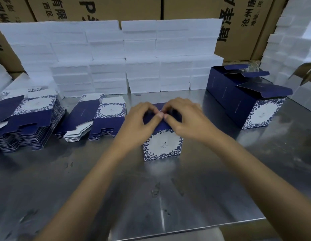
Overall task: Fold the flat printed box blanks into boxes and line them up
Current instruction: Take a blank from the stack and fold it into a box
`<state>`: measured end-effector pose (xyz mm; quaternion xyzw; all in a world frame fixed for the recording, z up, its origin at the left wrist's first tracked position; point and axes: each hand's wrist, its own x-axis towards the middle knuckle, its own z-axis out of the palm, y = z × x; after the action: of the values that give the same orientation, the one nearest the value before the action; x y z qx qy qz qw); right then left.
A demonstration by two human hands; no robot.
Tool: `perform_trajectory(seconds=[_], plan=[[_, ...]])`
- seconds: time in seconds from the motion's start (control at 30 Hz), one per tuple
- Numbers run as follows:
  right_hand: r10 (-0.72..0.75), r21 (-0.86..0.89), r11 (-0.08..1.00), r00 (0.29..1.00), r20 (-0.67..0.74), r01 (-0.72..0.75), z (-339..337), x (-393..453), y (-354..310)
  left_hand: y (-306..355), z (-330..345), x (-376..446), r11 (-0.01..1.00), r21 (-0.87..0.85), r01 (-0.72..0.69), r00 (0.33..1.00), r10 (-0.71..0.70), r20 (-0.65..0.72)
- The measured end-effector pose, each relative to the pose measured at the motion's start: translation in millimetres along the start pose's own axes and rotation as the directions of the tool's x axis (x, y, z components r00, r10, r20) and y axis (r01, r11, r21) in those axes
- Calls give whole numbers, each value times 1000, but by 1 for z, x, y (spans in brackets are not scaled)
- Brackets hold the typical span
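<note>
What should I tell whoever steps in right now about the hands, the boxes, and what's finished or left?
Left hand and right hand: both on top of the box in progress, fingers pressing its navy flaps down at table centre.
Done: a row of folded boxes stands at the right, top flaps open.
Left: finish this box, add it to the row, then fold the flat blanks, the tall stack at far left and the short stack beside it.

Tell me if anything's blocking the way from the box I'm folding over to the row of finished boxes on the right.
Nothing visible does. Between the box under both hands and the row of finished boxes lies only bare metal table.
</note>
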<state>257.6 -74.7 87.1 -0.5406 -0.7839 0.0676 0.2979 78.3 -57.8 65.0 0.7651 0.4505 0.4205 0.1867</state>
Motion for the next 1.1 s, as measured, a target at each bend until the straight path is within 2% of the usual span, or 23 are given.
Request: perform_trajectory(seconds=[0.07,0.17,0.27,0.37,0.5,0.57,0.7,0.77,0.87,1.0,1.1], plan=[[13,45,999,999,51,-15,4,-15,2,-4,5,-16,999,-45,14,998,-11,57],[90,236,967,996,19,-92,8,-28,6,-11,5,-25,991,-122,56,994,-44,98],[149,484,864,989,20,-140,12,-37,11,-14,3,-28,978,-189,89,988,-63,140],[161,598,792,987,-11,-122,20,-42,12,-16,7,-31,935,-335,114,991,-81,111],[263,611,786,946,-189,-96,37,-41,4,-13,19,-32,907,-415,78,995,-95,-21],[272,604,792,938,-214,-92,39,-40,2,-13,21,-32,911,-407,64,995,-89,-42],[210,612,784,972,-108,-102,23,-41,14,-19,6,-28,855,-497,149,989,-124,83],[229,619,777,968,-107,-115,21,-42,16,-19,5,-29,827,-537,164,986,-153,66],[261,593,796,953,-151,-124,22,-42,14,-14,10,-31,845,-513,155,986,-161,34],[217,536,827,976,-33,-166,5,-38,22,-17,-11,-24,826,-504,254,965,-183,186],[226,482,860,972,-64,-168,2,-41,20,-17,-13,-25,814,-525,247,969,-199,148]])
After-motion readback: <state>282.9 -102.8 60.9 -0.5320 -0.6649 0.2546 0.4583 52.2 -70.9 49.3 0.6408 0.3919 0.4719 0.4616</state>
